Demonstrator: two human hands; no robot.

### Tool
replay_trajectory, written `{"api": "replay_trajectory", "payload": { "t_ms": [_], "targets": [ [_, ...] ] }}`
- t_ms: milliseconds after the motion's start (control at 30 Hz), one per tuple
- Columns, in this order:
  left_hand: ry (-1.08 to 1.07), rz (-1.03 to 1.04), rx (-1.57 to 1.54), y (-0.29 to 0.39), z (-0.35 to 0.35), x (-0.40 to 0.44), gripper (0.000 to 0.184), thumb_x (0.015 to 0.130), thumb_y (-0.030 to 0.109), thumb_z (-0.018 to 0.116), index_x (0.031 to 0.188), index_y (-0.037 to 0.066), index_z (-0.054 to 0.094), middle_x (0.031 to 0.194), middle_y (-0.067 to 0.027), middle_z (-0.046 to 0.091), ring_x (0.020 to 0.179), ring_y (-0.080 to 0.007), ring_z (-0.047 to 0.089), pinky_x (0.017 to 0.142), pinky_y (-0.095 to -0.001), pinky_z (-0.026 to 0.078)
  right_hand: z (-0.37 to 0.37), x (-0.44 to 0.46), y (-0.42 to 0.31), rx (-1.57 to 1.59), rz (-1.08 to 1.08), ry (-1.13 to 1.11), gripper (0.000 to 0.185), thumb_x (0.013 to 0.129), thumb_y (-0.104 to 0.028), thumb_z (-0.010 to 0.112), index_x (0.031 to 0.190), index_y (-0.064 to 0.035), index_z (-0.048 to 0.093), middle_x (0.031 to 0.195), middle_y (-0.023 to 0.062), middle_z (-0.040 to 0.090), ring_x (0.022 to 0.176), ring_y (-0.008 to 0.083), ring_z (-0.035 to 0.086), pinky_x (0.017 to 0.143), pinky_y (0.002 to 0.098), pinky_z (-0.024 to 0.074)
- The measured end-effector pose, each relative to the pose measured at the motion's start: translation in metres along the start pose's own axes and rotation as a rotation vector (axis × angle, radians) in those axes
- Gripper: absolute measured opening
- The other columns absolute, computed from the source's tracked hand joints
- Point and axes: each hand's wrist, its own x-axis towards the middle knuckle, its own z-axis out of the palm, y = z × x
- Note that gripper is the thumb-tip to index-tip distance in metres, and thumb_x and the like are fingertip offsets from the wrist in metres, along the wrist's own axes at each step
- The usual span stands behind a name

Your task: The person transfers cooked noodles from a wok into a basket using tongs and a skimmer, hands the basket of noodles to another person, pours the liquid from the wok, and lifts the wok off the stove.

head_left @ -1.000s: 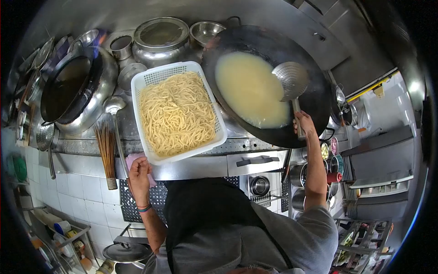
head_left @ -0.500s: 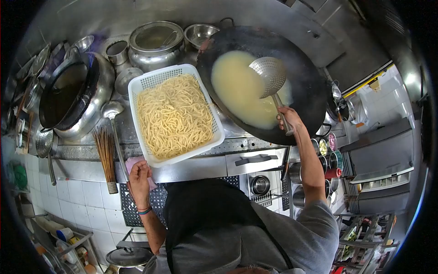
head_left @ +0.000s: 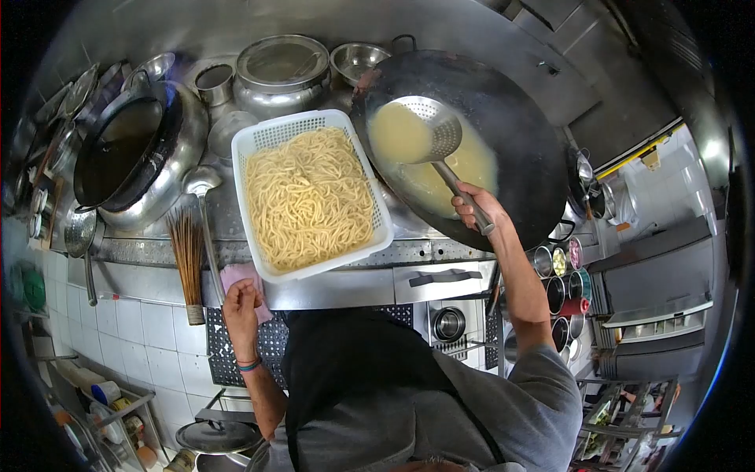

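My right hand [head_left: 482, 208] is closed round the handle of a perforated metal skimmer [head_left: 445, 134]. The skimmer's bowl is tilted in cloudy, yellowish liquid [head_left: 464, 161] inside a big black wok [head_left: 527, 149]. Curled up at the counter's front edge, my left hand [head_left: 241, 305] is beside a pink cloth [head_left: 238, 275] and the lower handle of a long ladle [head_left: 203, 181]; whether it grips anything is hidden. Between the hands, a white plastic basket [head_left: 330, 269] full of thick yellow noodles [head_left: 311, 200] sits on the counter.
A bamboo brush [head_left: 186, 267] hangs over the counter edge on the left. Behind it stands a large steel pot with a dark pan [head_left: 118, 153]. A lidded pot [head_left: 283, 67] and a steel bowl [head_left: 358, 59] are at the back. Small containers [head_left: 558, 291] line the right.
The skimmer has shifted left in the wok and its bowl has turned and dipped into the liquid. My right hand moved slightly left with it. The left hand stays nearly in place.
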Motion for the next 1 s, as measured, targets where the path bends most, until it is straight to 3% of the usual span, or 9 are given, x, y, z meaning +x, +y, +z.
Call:
{"api": "replay_trajectory", "payload": {
  "t_ms": [400,600,633,767,1000],
  "targets": [
    [-0.008,0.038,-0.052,0.008,0.004,-0.001,0.017,0.101,0.016,0.058,0.11,0.002,0.064,0.085,-0.0014,0.063,0.074,-0.0083,0.058,0.07,-0.0237,0.05,0.055,-0.039,-0.008,-0.012,-0.115,-0.107,0.019,0.104,-0.029,0.051,0.11,-0.0117,0.047,0.071,0.0046,0.052,0.042,0.0071,0.044,0.029,0.0229,0.0382],
    [0.0,0.024,-0.044,0.002,0.004,0.0,0.017,0.101,0.014,0.058,0.11,0.002,0.064,0.085,-0.001,0.063,0.074,-0.0079,0.058,0.069,-0.0231,0.049,0.1,-0.063,0.0,-0.289,-0.219,-0.096,0.036,0.098,-0.021,0.06,0.13,-0.007,0.051,0.069,0.0043,0.055,0.042,0.0085,0.048,0.031,0.0252,0.0413],
    [-0.002,0.021,-0.052,-0.001,0.003,0.0,0.017,0.101,0.014,0.058,0.11,0.002,0.064,0.085,-0.001,0.063,0.074,-0.008,0.058,0.069,-0.0232,0.05,0.105,-0.062,0.005,-0.383,-0.236,-0.059,0.05,0.098,-0.02,0.06,0.144,-0.0075,0.044,0.066,0.0022,0.054,0.043,0.0088,0.049,0.033,0.0258,0.0419],
    [0.021,0.01,-0.062,0.004,0.006,-0.002,0.016,0.1,0.014,0.058,0.11,0.002,0.064,0.084,-0.0011,0.063,0.074,-0.0081,0.058,0.07,-0.0234,0.049,0.128,-0.07,0.018,-0.707,-0.389,-0.039,0.061,0.099,-0.021,0.06,0.152,-0.0077,0.034,0.066,0.0004,0.054,0.043,0.0088,0.049,0.035,0.0248,0.0414],
    [0.036,0.015,-0.049,0.009,0.006,-0.007,0.016,0.101,0.014,0.058,0.109,0.002,0.064,0.081,-0.0007,0.062,0.072,-0.008,0.056,0.069,-0.0237,0.049,0.066,-0.074,-0.02,-0.569,-0.568,0.261,0.059,0.097,-0.022,0.061,0.15,-0.0097,0.038,0.067,0.0008,0.054,0.041,0.0093,0.048,0.033,0.0266,0.0423]
  ]
}}
